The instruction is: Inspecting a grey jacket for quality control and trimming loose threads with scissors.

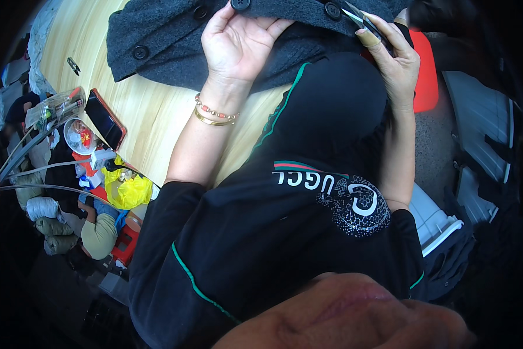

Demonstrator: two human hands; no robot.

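A dark grey wool coat [157, 35] with black buttons [140, 52] lies on a pale wooden table [151, 116]. My left hand [238, 43] rests palm-up on the coat, its fingers curled around the coat's edge by a button. It wears beaded and gold bracelets at the wrist. My right hand [396, 61] holds small thread snips [354, 16] over the coat's right end, close to another button [332, 10]. One finger of that hand wears a tan wrap. My black shirt fills the middle of the view.
A phone in a red case [105, 119], a clear plastic pouch [55, 107] and a round clear container [80, 135] sit at the table's left edge. A yellow bag [127, 191] and clutter lie below. A red object [425, 72] and white plastic pieces [482, 134] stand on the right.
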